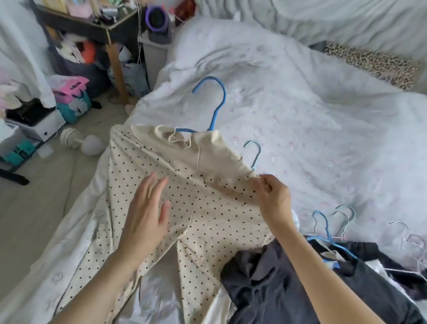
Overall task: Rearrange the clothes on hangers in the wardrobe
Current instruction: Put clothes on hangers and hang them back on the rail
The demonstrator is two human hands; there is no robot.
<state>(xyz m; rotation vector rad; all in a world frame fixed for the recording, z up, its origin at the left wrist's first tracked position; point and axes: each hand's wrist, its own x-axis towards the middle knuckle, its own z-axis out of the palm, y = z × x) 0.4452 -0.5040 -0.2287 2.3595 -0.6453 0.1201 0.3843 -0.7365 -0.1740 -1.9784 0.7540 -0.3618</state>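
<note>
A cream polka-dot garment lies spread on the bed, its waist on a blue hanger whose hook points away from me. My left hand lies flat on the dotted cloth with straight fingers. My right hand pinches the garment's right waist edge. A second blue hanger hook shows just beyond that edge. To the right lies a dark grey garment on another blue hanger.
A white printed duvet covers the bed. Several pale hangers lie at the right with more dark clothes. A cluttered black shelf and bags stand at the left. A small dumbbell lies on the floor.
</note>
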